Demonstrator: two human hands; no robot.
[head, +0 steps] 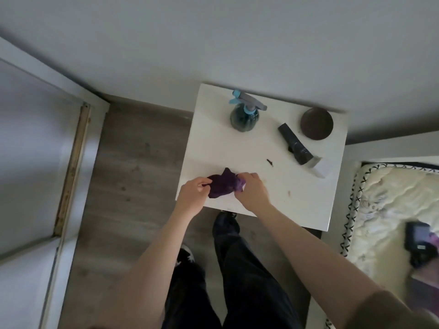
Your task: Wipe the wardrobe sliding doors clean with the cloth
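Purple cloth (224, 185) lies bunched at the near edge of the white table (273, 184), gripped from both sides. The left hand (193, 189) pinches its left end with fingers closed on the fabric, and the right hand (251, 189) clamps its right end, knuckles up. Both bare forearms reach in from below, above dark trousers and dark shoes on grey wood flooring. Just beyond the right hand sits a small dark scrap (269, 162). Farther beyond and to its right lies a dark roll (294, 143) tilted on its side, with a pale sheet (319, 166) at its near end. Beyond the hands stands a spray bottle (244, 113) with a blue trigger, and a round brown dish (316, 123) sits far right. Well left of the left hand are the pale wardrobe sliding doors (35, 143).
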